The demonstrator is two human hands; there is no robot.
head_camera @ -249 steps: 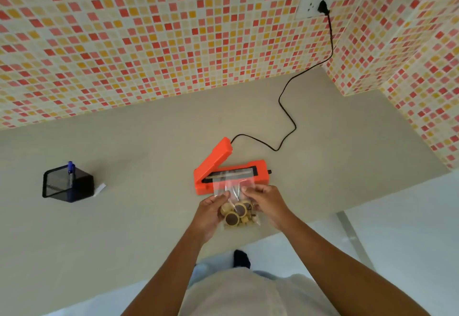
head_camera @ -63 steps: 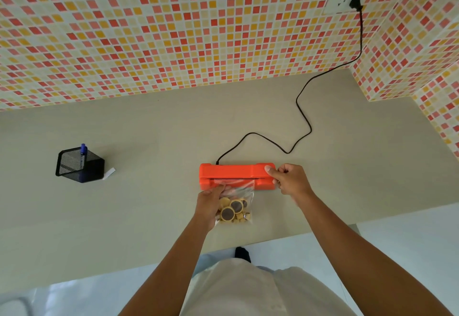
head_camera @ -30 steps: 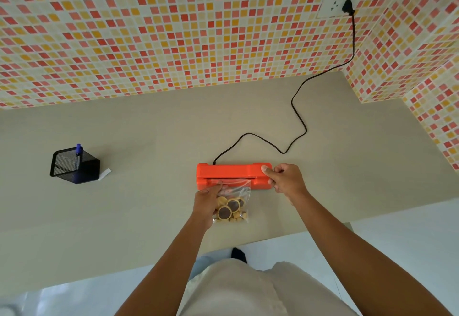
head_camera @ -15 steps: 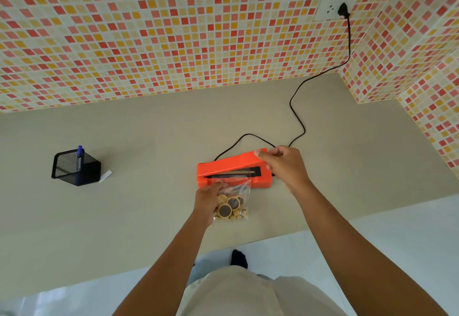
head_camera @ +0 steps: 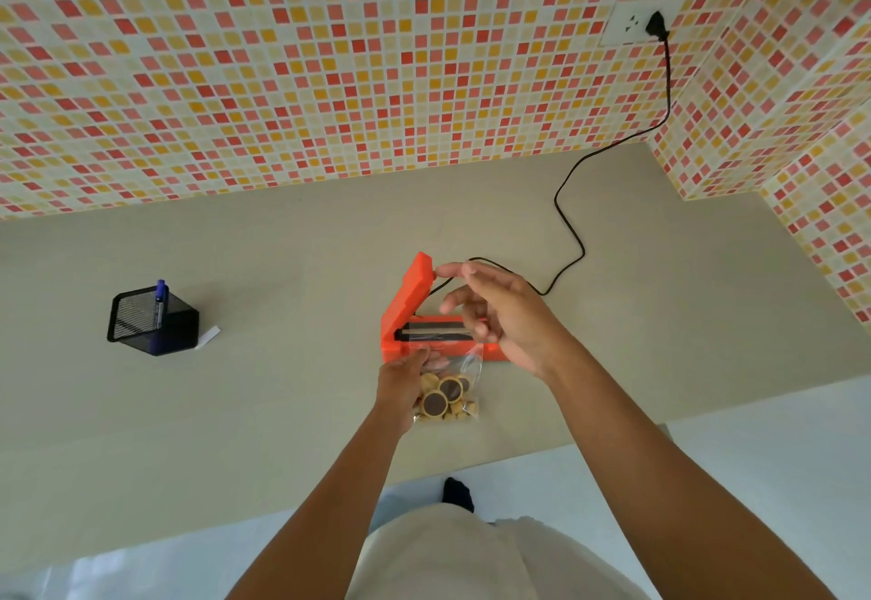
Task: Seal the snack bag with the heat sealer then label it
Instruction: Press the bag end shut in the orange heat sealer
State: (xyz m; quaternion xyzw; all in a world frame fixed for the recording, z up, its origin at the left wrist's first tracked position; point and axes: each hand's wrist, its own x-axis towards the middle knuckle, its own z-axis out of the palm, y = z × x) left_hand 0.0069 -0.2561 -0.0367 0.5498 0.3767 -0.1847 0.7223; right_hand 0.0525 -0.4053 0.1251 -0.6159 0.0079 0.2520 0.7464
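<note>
The orange heat sealer (head_camera: 406, 302) sits mid-counter with its lid raised steeply on the left hinge, baring the dark sealing strip. A clear snack bag (head_camera: 447, 396) of round biscuits lies in front of it, its top edge resting on the strip. My left hand (head_camera: 403, 385) pinches the bag's left side. My right hand (head_camera: 499, 312) hovers over the sealer's right half, fingers spread, one fingertip touching the tip of the raised lid. A small white label (head_camera: 208, 337) lies beside the pen holder at the left.
A black mesh pen holder (head_camera: 151, 321) with a blue pen (head_camera: 160, 300) stands on the counter's left. The sealer's black cord (head_camera: 572, 222) snakes back right to a wall socket (head_camera: 634, 24). Tiled walls close the back and right. The counter's front edge runs just behind the bag.
The sealer lid, pressed flat a second ago, has swung up to nearly upright. My right hand let go of its end and opened. My left hand stays on the bag.
</note>
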